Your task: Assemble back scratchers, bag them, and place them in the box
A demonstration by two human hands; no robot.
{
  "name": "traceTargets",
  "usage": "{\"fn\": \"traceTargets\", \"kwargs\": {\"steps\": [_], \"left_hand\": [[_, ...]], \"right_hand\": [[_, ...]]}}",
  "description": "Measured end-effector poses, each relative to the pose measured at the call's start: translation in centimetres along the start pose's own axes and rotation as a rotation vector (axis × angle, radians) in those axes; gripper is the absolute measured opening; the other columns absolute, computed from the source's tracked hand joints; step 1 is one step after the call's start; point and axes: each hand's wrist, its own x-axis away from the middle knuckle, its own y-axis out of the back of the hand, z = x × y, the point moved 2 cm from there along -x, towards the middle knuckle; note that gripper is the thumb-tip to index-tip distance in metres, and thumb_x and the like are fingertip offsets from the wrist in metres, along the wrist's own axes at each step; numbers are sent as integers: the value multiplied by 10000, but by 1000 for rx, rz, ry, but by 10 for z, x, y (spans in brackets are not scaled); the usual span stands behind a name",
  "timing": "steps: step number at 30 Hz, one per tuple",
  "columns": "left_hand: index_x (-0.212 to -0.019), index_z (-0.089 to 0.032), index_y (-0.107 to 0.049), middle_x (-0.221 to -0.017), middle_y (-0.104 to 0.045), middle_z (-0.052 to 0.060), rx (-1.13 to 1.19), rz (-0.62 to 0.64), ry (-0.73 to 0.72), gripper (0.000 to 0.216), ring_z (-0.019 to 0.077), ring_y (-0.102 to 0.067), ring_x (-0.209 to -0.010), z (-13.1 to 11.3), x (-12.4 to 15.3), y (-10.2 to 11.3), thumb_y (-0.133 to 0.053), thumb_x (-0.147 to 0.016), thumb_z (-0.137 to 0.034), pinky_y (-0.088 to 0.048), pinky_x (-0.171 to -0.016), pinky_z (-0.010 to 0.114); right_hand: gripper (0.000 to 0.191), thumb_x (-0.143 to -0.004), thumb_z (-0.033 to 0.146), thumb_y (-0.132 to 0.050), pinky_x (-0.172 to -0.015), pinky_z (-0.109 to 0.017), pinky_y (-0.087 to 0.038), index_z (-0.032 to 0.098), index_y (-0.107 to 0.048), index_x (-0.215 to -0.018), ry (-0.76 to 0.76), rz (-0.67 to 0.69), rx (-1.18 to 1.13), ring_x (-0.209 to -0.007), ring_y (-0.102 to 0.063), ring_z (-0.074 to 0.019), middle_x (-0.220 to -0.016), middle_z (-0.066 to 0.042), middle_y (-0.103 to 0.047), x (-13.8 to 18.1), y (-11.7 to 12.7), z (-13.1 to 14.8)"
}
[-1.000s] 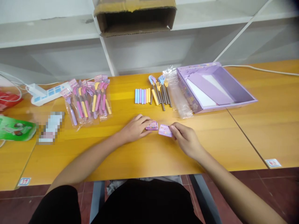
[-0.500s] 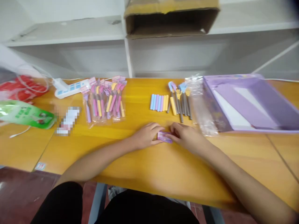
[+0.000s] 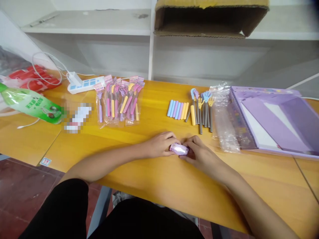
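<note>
Between my hands is a small purple printed card, its surface shiny with glare. My left hand pinches its left end, fingers closed. My right hand grips the right end between thumb and fingers. Beyond them lie several loose handle sleeves in blue, purple and yellow, side by side. To their right is a bunch of hand-shaped back scratchers with bare metal rods and blue, yellow or purple heads. Bagged back scratchers with pink, yellow and purple handles lie in a pile farther left.
A purple box stands open at the right, with clear plastic bags beside it. On the left are a green bottle, a power strip and a blurred-out flat object. A cardboard box sits on the shelf above.
The view has shifted, so the tabletop things appear slightly displaced. Both hands stay on the card. My right fingers have moved to its right end, showing more of its face.
</note>
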Motion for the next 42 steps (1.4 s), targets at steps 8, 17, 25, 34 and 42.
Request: {"fn": "traceTargets", "kwargs": {"steps": [8, 17, 25, 34, 42], "left_hand": [[-1383, -207, -608, -1325, -720, 115, 25, -76, 128, 327, 246, -691, -1236, -7, 8, 0, -613, -1056, -210, -545, -1098, 409], [-1489, -207, -520, -1419, -656, 135, -5, -150, 204, 390, 262, -656, -1330, 4, 1, -4, -487, -1101, -206, -531, -1177, 483], [-1329, -205, -631, -1233, -709, 94, 24, -149, 124, 250, 224, -700, -1165, 4, 5, 9, -551, -1093, -224, -570, -1070, 406], [-1275, -176, -716, -1153, -782, 105, -59, -257, -16, 266, 208, -729, -1064, 5, 7, 16, -545, -1120, -309, -605, -994, 396], [-1404, -197, -695, -1139, -791, 99, -67, -322, -146, 328, 185, -724, -1014, 7, 15, 18, -546, -1114, -235, -609, -919, 354]], "right_hand": [[148, -1054, 314, -556, -668, -326, -515, 221, -617, -1153, -40, -90, -126, -691, -629, -197, -827, -28, -672, -5, -12, 8], [250, -1108, 394, -482, -919, -469, -591, 221, -630, -1211, 35, -303, -81, -1013, -660, -274, -1144, -131, -607, -19, -35, 15], [219, -1092, 330, -571, -899, -412, -610, 225, -707, -1227, 113, -367, -135, -981, -691, -236, -1080, -102, -677, -19, -23, 7], [263, -1105, 334, -551, -925, -421, -652, 253, -744, -1265, 203, -432, -36, -1000, -747, -241, -1102, -115, -765, -16, -20, 16], [345, -1101, 235, -533, -942, -408, -642, 256, -717, -1392, 264, -472, 18, -1032, -743, -244, -1139, -133, -761, -11, -29, 10]]}}
